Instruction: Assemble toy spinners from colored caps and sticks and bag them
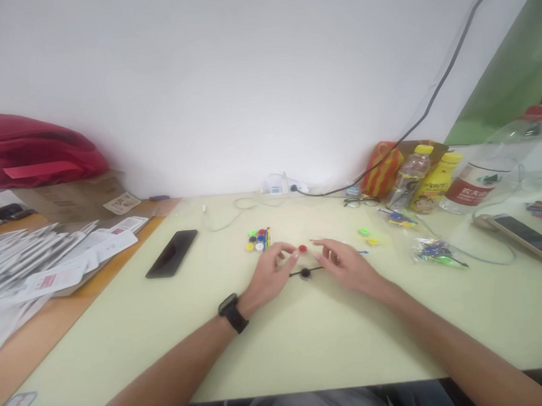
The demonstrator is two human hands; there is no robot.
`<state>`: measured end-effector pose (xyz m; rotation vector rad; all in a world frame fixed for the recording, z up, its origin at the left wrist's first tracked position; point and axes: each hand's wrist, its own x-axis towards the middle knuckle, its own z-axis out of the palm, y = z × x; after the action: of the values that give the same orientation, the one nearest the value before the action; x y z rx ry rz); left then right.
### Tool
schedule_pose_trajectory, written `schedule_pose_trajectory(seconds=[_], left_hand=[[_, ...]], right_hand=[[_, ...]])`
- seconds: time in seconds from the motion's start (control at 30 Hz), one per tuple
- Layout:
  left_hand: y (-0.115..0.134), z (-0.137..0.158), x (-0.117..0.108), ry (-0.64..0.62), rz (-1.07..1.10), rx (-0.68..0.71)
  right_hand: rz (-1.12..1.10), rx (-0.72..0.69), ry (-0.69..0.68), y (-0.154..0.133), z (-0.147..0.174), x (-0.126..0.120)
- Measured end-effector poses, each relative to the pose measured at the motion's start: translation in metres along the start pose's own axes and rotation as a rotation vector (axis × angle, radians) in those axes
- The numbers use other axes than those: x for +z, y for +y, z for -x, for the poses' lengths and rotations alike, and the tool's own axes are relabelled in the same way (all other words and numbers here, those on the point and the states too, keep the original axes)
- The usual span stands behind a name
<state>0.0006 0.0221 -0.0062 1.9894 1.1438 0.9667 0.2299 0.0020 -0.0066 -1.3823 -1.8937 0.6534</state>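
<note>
My left hand, with a dark watch on its wrist, rests low over the table with fingers curved and a gap between thumb and forefinger. Facing it is my right hand, its forefinger stretched out and its thumb apart. Between the fingertips of both sits a small red round piece; whether the left fingertips touch it I cannot tell. Just nearer to me lies a small black round piece with thin dark strips running out toward both hands. Beside the left hand are several coloured round pieces and upright-looking coloured strips.
A black phone lies left, by stacked white packets. Green and yellow bits, a plastic bag of small parts, glasses, bottles and another phone are on the right. A cable hangs along the wall.
</note>
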Motion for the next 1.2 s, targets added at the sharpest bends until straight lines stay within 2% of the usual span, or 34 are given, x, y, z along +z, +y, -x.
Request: schedule_pose_trajectory(seconds=[0.07,0.17,0.2,0.3,0.47,0.63,0.73,0.93,1.2], left_hand=[[-0.001,-0.002,-0.001,0.039,0.016,-0.001],[-0.002,-0.003,-0.002,0.091,0.018,0.006],[-0.001,-0.002,-0.002,0.107,0.014,0.007],[-0.001,-0.001,-0.003,0.131,-0.003,0.011],[-0.001,-0.001,-0.004,0.115,-0.008,0.010],[0.000,-0.002,-0.005,0.116,-0.013,0.012],[0.001,-0.003,-0.006,0.119,-0.015,0.005],[0.001,-0.003,-0.008,0.124,0.000,-0.007],[-0.002,-0.003,-0.007,0.156,0.001,0.007]], right_hand=[[-0.042,0.059,-0.012,-0.004,0.000,-0.003],[-0.244,0.158,-0.129,-0.009,-0.001,-0.007],[-0.311,0.168,-0.129,-0.009,-0.001,-0.009],[-0.384,0.153,0.030,-0.006,-0.004,-0.016],[-0.182,0.143,0.208,0.012,-0.012,-0.032],[0.131,-0.007,0.230,0.033,-0.018,-0.037],[0.242,-0.066,0.185,0.041,-0.018,-0.033],[0.281,-0.197,0.051,0.046,-0.015,-0.027],[0.244,-0.277,0.069,0.039,-0.012,-0.024]])
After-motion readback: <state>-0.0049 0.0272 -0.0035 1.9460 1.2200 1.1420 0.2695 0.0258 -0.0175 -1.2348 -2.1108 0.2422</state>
